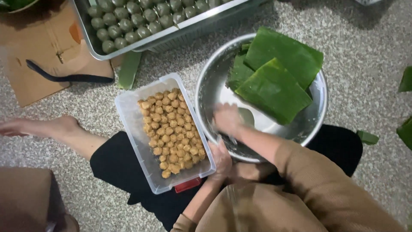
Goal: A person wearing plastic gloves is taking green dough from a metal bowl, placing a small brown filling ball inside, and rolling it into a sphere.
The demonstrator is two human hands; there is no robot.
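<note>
**Hands at the steel bowl, filling balls beside it**

Steel bowl (315,118) sits at three o'clock from the middle of the view, on a speckled floor (369,56), with its near edge against the person's lap. The right hand (227,118) reaches inside the bowl and is blurred; its fingers curl loosely over the bowl's floor, and whether they clamp on anything cannot be told. The left hand (222,160) lies at the bowl's near rim, at six o'clock from the right hand, fingers spread flat and apart, touching the rim and the corner of the clear plastic box (133,116). That box lies just beside the bowl at its nine o'clock and holds a heap of small golden-brown balls (171,129); a red clip (187,185) shows on its near end. Folded banana leaves (274,73) rest over the bowl's far side, at one o'clock from the right hand. At eleven o'clock from the box stands a metal tray (92,45) packed with rows of green balls (128,19). A flattened cardboard sheet (38,51) lies at ten o'clock, and a bare foot (43,127) stretches out at nine o'clock.
</note>
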